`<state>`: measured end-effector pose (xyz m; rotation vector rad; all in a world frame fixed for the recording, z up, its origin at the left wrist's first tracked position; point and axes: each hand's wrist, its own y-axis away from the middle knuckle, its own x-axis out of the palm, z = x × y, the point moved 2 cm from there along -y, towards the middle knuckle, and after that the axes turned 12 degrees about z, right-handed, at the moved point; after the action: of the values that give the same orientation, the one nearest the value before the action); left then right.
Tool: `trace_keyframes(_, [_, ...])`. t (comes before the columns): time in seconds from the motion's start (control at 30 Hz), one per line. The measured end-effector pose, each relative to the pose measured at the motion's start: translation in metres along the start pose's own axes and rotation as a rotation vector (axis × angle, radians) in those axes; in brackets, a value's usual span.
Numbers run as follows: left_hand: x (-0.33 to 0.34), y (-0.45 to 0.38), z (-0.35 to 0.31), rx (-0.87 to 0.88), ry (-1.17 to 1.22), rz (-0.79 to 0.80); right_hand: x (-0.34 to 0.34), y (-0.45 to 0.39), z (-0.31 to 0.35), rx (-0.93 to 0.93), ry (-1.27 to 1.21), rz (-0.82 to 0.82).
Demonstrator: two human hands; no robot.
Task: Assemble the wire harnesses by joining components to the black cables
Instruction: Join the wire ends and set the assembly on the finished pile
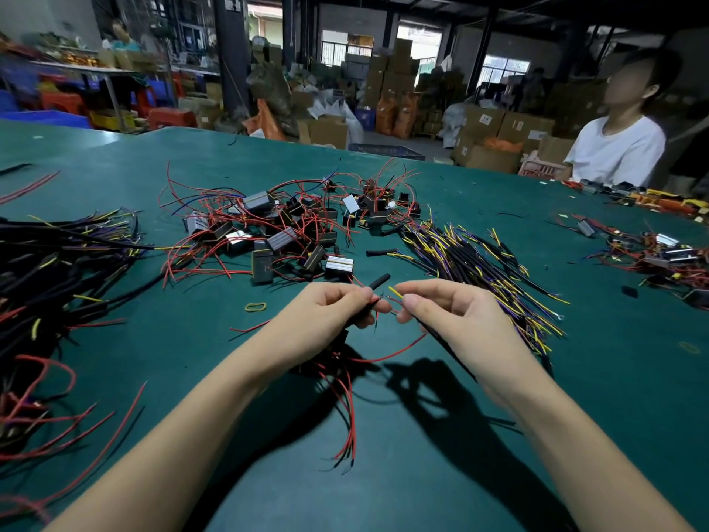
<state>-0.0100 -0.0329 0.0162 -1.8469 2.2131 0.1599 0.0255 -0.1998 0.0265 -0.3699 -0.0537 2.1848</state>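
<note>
My left hand point(333, 309) pinches a black sleeve point(378, 282) together with a thin red wire point(399, 353) that trails down onto the green table point(422, 474). My right hand point(447, 305) pinches a black cable point(447, 345) whose yellow wire end point(395, 292) pokes out between thumb and forefinger. The bare wire tips of both pieces meet between my two hands, just above the table. A component with red and black leads point(347, 408) hangs below my left hand, mostly hidden by it.
A heap of box-shaped components with red leads point(276, 228) lies behind my hands. Black cables with yellow and purple ends point(483, 270) are piled at right, and another bundle point(50, 270) at left. A yellow rubber band point(255, 307) lies nearby. A person in white point(617, 147) sits far right.
</note>
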Motion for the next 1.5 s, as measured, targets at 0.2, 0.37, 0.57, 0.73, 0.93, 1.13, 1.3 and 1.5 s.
trace_keyframes(0.2, [-0.002,0.001,-0.002,-0.031,0.0,0.04,-0.001,0.002,0.0,0.118,0.05,-0.001])
trace_keyframes(0.37, [-0.007,-0.002,0.006,-0.084,-0.004,0.128,0.001,0.004,0.007,0.065,-0.022,0.057])
trace_keyframes(0.57, [-0.008,-0.009,0.013,-0.143,-0.019,0.213,0.001,0.004,0.009,-0.033,-0.001,0.048])
trace_keyframes(0.73, [-0.012,-0.01,0.016,-0.042,0.147,0.217,0.003,0.003,0.013,-0.082,0.036,0.086])
trace_keyframes(0.93, [-0.026,-0.004,0.007,-0.082,0.269,0.377,0.004,0.005,0.011,-0.062,0.003,0.097])
trace_keyframes(1.13, [-0.021,-0.01,0.0,-0.156,-0.026,0.447,0.008,0.005,0.007,-0.044,0.048,0.158])
trace_keyframes(1.3, [-0.01,-0.02,0.001,-0.102,-0.136,0.211,0.002,0.006,0.01,-0.073,0.093,0.153])
trace_keyframes(1.5, [-0.006,-0.009,0.011,0.027,-0.066,0.071,0.0,0.006,0.003,0.016,0.123,0.14])
